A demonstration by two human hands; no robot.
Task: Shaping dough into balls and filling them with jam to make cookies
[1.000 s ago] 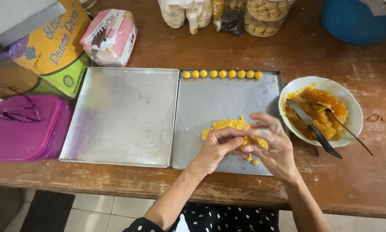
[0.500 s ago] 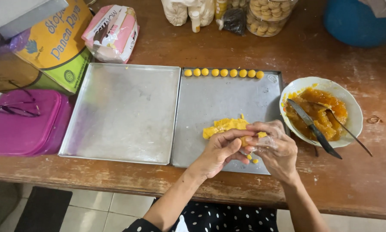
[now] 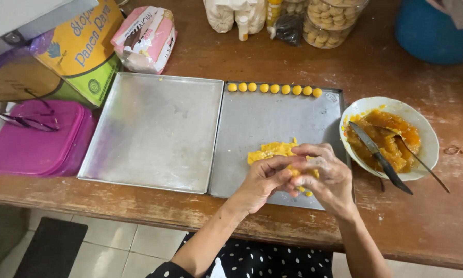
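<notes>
Over the right-hand tray (image 3: 272, 123), head view: the left hand (image 3: 265, 177) and right hand (image 3: 329, 177) have drawn closer together than a second ago, both pinched around a bit of yellow dough (image 3: 293, 172) beside the dough lump (image 3: 270, 151). Seven dough balls (image 3: 274, 88) unchanged along the far rim; shaping goes on.

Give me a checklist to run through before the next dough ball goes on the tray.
1. Both hands on one piece: left hand and right hand meet over it: ok.
2. Dough lump within reach on the right tray: ok.
3. Row of balls straight along the far edge: ok.
4. Room beside the row: ok.
5. Filling bowl stocked, knife and spoon in it: ok.
6. Piece fully rounded: cannot tell.
</notes>
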